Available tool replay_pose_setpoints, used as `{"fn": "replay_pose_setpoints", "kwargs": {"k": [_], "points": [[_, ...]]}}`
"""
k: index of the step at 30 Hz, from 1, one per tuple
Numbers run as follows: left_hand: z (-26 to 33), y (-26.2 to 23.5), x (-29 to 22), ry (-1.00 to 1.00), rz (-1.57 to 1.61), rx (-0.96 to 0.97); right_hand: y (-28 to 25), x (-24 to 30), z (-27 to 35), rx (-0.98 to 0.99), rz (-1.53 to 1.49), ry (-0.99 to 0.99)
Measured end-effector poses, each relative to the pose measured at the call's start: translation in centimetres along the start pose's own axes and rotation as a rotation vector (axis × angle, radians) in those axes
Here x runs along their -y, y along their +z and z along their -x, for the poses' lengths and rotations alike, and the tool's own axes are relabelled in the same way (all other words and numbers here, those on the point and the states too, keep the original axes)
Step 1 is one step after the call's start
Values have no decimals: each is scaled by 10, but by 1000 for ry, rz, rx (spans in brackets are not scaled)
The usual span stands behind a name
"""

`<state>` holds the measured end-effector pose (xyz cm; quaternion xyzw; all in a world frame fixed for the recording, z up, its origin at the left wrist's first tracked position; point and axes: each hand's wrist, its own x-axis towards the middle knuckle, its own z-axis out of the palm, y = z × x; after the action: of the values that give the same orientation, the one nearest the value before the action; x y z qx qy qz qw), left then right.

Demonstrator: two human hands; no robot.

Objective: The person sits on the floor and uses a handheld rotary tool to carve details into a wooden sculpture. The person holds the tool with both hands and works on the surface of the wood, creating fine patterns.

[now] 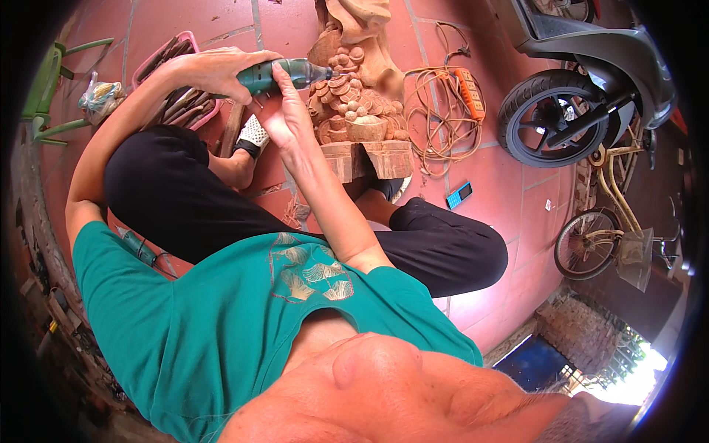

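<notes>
- Two bare hands hold one green handheld rotary carving tool (284,74) in the far middle of the scene, above the red tiled floor (502,221)
- The left hand (218,72) wraps the rear of the tool body, fingers closed tight around it
- The right hand (284,111) is just below the front part of the tool, its thumb and fingers pressed together on the body near the nose
- The tip of the tool touches the reddish-brown carved wooden statue (354,88), which stands upright on the floor between the person's feet, just right of the hands
- A pink plastic tray with long chisels (181,88) lies on the left, partly behind the left forearm
- A coiled orange extension cord with a socket strip (450,103) lies right of the statue
- A small blue mobile phone (459,195) lies on the tiles, nearer, close to the right knee
- A grey scooter (583,81) and a pale yellow bicycle (613,214) stand at the far right
- A green plastic chair (52,81) is at the far left
</notes>
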<state>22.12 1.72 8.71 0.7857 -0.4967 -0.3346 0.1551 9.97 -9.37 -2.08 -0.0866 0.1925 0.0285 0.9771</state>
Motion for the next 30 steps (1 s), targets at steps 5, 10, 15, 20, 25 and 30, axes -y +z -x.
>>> {"fn": "replay_pose_setpoints", "kwargs": {"k": [5, 10, 15, 20, 25, 30], "points": [[-2, 0, 1, -66, 25, 30, 2, 1, -1, -19, -8, -4], [-3, 3, 5, -35, -25, 1, 1, 1, -3, -9, -14, -5], [-3, 1, 2, -91, 23, 38, 1, 2, -3, -23, -22, 0], [-3, 3, 6, -3, 18, 2, 4, 2, 0, -42, -28, 2], [-5, 1, 5, -21, 30, 33, 2, 2, 2, -39, -37, -4], [-4, 2, 2, -19, 9, 28, 1, 1, 0, -52, -43, -11]]}}
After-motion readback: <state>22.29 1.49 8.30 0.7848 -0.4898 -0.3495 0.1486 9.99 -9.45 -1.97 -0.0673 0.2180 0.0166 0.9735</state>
